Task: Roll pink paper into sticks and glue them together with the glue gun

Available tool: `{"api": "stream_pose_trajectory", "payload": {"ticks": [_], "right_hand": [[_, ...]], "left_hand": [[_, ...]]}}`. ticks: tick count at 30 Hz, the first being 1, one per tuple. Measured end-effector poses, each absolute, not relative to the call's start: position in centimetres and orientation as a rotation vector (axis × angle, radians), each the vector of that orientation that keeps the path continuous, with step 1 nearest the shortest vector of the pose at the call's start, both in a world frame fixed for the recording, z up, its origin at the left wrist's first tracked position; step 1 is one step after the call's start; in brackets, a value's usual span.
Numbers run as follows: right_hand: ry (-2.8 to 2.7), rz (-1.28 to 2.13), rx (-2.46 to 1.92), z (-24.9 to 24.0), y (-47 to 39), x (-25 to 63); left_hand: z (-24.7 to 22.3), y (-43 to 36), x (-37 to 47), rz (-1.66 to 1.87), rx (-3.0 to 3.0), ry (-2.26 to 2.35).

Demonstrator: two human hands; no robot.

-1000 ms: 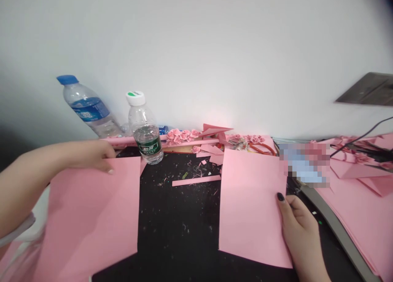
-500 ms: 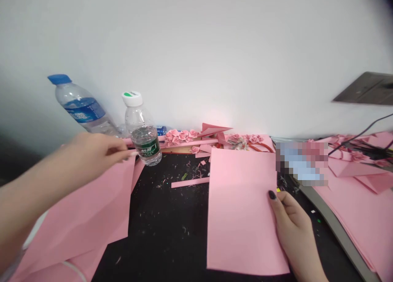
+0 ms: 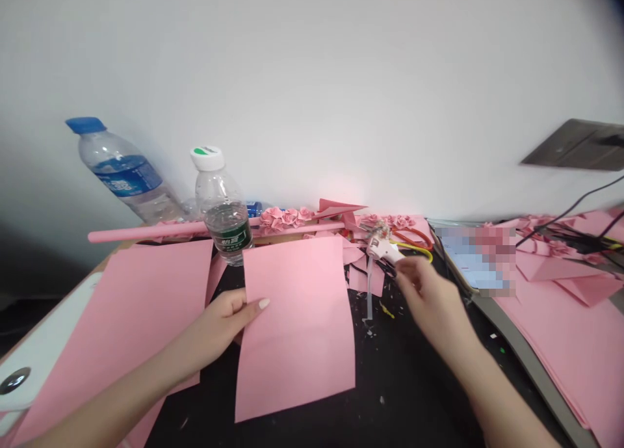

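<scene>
My left hand (image 3: 234, 315) pinches a sheet of pink paper (image 3: 299, 331) by its left edge, thumb on top, and the sheet stands tilted above the black tabletop. My right hand (image 3: 426, 289) has its fingers closed round the rear end of a small pale pink tool (image 3: 383, 248) that looks like a glue gun. From near the front of that tool a translucent strip (image 3: 370, 292) hangs down to the table. Pink paper scraps (image 3: 365, 276) lie behind the held sheet. The right fingertips are partly hidden.
Two water bottles, one with a blue cap (image 3: 121, 168) and one with a white cap (image 3: 221, 207), stand at the back left. Pink paper (image 3: 146, 305) lies left, with more pink sheets (image 3: 575, 331) right. Paper roses (image 3: 285, 217) line the wall. A phone (image 3: 468, 259) lies right.
The pink sheet has passed from my right hand to my left and moved left. My right hand has moved up to the pale pink tool. My left hand has come away from beside the bottle.
</scene>
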State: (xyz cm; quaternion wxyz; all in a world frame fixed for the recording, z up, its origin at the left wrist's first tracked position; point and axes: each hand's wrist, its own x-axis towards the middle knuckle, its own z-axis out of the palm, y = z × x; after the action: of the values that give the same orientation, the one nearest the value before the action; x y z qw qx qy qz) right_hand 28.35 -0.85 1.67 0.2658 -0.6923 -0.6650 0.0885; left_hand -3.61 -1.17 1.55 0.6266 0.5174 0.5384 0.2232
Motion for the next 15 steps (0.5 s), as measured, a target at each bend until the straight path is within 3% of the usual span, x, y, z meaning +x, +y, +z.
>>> {"api": "stream_pose_trajectory", "payload": {"ticks": [2, 15], "right_hand": [[-1.963, -0.146, -1.968, 1.0, 1.5, 30.6], [-1.972, -0.269, -2.075, -2.1, 4.3, 33.0]], "left_hand": [[1.9, -0.3, -3.9, 0.538, 1.261, 1.269], [-0.1, 3.0, -1.2, 0.643, 1.426, 1.155]]}}
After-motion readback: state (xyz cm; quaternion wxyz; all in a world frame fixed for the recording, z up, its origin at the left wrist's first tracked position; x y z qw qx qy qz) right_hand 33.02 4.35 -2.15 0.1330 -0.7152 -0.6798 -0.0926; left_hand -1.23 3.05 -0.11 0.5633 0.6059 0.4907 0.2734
